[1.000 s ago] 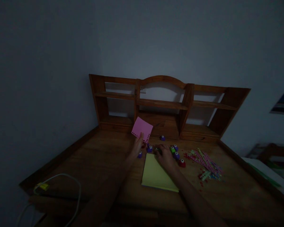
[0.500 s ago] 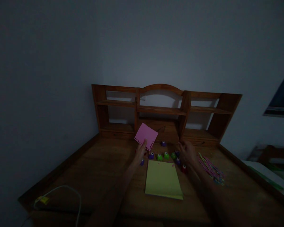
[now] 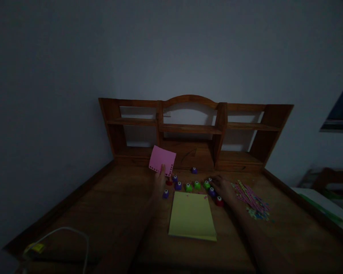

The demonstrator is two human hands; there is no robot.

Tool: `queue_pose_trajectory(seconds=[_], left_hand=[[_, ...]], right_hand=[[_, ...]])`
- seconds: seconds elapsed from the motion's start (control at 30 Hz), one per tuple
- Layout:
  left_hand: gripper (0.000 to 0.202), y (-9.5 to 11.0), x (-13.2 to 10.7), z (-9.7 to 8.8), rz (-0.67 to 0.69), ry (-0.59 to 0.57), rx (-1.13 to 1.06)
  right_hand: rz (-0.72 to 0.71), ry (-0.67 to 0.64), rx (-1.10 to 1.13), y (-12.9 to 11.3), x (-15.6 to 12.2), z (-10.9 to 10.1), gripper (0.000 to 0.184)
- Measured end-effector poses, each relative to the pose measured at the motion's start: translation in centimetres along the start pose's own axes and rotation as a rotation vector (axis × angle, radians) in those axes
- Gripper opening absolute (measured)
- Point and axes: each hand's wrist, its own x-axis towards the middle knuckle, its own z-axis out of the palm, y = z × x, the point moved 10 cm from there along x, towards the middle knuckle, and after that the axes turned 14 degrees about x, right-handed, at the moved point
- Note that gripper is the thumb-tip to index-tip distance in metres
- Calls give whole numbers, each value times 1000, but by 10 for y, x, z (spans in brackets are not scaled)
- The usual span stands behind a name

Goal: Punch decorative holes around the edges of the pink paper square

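Observation:
My left hand (image 3: pixel 160 178) pinches a pink square of paper (image 3: pixel 161 160) with a row of punched holes along its lower edge, held upright above the wooden desk (image 3: pixel 117 205). My right hand (image 3: pixel 221 186) rests low on the desk among several small craft punches: green ones (image 3: pixel 193 186), purple ones (image 3: pixel 177 185) and a red one (image 3: pixel 218 201). Its fingers curl over the punches at the right end of the row; whether they grip one is too dark to tell. A yellow paper pad (image 3: pixel 192 215) lies flat between my forearms.
A pile of coloured paper strips and scraps (image 3: pixel 251 199) lies right of the punches. A wooden shelf unit (image 3: pixel 191 129) stands along the desk's back against the wall. A white cable with a yellow tag (image 3: pixel 34 247) lies at the front left. The room is dim.
My right hand left the punches by the pad, lifted to the right, and has now come down on the right end of the row. The pink paper stays held up.

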Motion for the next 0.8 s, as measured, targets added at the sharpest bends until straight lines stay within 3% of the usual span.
queue_pose_trajectory(seconds=[0.13,0.23,0.37,0.43,0.5,0.6,0.8], left_hand=[[60,9,-3,-11,82,88,38],[61,6,0,-24,47,169,56],[57,5,8,-69,12,447,15],[52,5,12,-89,28,559,-40],[45,-5,14,-103,-43,642,-94],[40,-21,14,-109,-150,668,-141],[33,-37,15,-104,-220,650,-225]], right_hand=[[-2,-14,-29,5,-2,2,29],[4,-14,-44,4,-2,2,28],[16,-14,-54,2,-2,1,26],[26,-11,-64,2,-2,0,26],[29,-11,-67,1,-2,0,26],[33,-17,-54,1,-3,0,26],[33,-43,-59,2,-2,2,24]])
